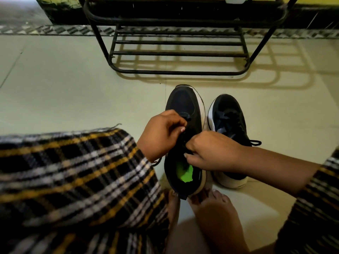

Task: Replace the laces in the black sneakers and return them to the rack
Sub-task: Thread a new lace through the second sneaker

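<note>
Two black sneakers with white soles stand side by side on the floor, toes toward the rack. The left sneaker [185, 103] has a green insole showing at its heel opening. My left hand [161, 132] pinches its black lace near the middle eyelets. My right hand [211, 153] pinches the lace a little lower, over the tongue. The right sneaker [229, 114] is laced, with a black lace loop [255, 143] hanging off its right side. The black metal shoe rack [179, 54] stands just beyond the shoes, its lowest shelf bare.
Pale tiled floor [73, 85] lies all around. My bare feet [211, 204] sit just behind the left sneaker's heel. Plaid cloth [73, 180] over my left knee fills the lower left. A dark patterned skirting runs along the yellow wall behind the rack.
</note>
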The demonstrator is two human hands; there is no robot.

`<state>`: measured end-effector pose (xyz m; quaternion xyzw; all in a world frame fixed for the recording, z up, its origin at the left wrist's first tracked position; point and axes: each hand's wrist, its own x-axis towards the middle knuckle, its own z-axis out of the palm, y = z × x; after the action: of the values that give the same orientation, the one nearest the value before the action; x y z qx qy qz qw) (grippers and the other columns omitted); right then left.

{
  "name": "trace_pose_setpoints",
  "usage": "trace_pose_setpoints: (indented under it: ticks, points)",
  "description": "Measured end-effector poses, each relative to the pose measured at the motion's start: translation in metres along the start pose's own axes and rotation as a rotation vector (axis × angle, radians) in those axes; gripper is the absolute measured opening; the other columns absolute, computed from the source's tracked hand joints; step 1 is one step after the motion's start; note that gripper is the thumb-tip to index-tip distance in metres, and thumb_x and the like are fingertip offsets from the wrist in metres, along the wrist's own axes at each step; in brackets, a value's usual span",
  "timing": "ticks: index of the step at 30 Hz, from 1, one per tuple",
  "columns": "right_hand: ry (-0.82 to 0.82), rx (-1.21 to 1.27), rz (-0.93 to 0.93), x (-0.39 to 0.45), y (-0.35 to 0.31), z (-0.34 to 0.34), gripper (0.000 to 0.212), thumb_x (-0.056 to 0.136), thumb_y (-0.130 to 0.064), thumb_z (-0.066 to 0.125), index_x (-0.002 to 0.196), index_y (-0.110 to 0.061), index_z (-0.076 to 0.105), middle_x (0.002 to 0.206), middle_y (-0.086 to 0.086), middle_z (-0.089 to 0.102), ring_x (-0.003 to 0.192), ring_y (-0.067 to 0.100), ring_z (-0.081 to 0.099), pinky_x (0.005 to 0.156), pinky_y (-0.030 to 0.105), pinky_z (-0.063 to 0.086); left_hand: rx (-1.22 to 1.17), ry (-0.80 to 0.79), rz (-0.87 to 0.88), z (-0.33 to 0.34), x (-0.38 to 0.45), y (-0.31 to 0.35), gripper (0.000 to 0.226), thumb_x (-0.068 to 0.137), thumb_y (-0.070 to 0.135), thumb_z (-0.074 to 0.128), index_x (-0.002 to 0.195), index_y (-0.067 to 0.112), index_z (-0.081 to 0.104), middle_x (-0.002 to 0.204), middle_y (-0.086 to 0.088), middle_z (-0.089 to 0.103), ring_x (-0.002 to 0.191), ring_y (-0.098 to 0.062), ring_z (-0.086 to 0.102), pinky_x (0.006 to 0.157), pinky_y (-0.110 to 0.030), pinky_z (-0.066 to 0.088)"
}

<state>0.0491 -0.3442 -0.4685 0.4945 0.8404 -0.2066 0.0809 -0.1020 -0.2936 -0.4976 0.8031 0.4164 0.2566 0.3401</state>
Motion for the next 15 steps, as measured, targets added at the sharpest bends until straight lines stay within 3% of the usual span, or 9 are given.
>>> trace_pose_setpoints:
  ticks: [3, 7, 12, 15]
  points:
    - [0.032, 0.052, 0.017, 0.0017, 0.0004, 0.0039, 0.041, 0.093, -0.034, 0.045, 0.058, -0.02, 0.031, 0.067, 0.005, 0.048, 0.059, 0.022, 0.044, 0.054, 0.031, 0.032, 0.029, -0.013, -0.037, 0.0006, 0.0026, -0.0022, 0.012, 0.082, 0.002, 0.062, 0.086, 0.006, 0.071, 0.086, 0.0, 0.059, 0.069, 0.003, 0.047, 0.068, -0.003, 0.035]
    - [0.035, 0.132, 0.043, 0.0017, 0.0002, 0.003, 0.042, 0.093, -0.032, 0.047, 0.056, -0.019, 0.032, 0.06, 0.002, 0.042, 0.055, 0.019, 0.041, 0.058, 0.036, 0.04, -0.115, 0.04, -0.254, 0.0068, -0.0007, 0.0, 0.012, 0.086, 0.003, 0.061, 0.085, 0.013, 0.068, 0.086, 0.002, 0.057, 0.06, 0.013, 0.049, 0.064, -0.003, 0.033]
    - [0.043, 0.208, 0.086, 0.0015, 0.0016, 0.0028, 0.043, 0.091, -0.028, 0.052, 0.054, -0.016, 0.035, 0.052, 0.001, 0.039, 0.048, 0.012, 0.037, 0.05, 0.029, 0.029, -0.134, -0.033, -0.29, 0.0073, 0.002, 0.0036, 0.015, 0.086, 0.001, 0.059, 0.089, 0.012, 0.069, 0.086, 0.006, 0.061, 0.062, 0.012, 0.051, 0.066, -0.002, 0.037]
    - [0.059, 0.213, 0.09, -0.0007, 0.0016, 0.0037, 0.042, 0.089, -0.028, 0.052, 0.053, -0.016, 0.035, 0.051, 0.0, 0.04, 0.048, 0.012, 0.038, 0.051, 0.03, 0.032, -0.137, -0.042, -0.292, 0.0052, 0.0032, 0.0052, 0.014, 0.086, 0.002, 0.061, 0.09, 0.011, 0.071, 0.082, 0.009, 0.063, 0.062, 0.019, 0.051, 0.066, 0.001, 0.037]
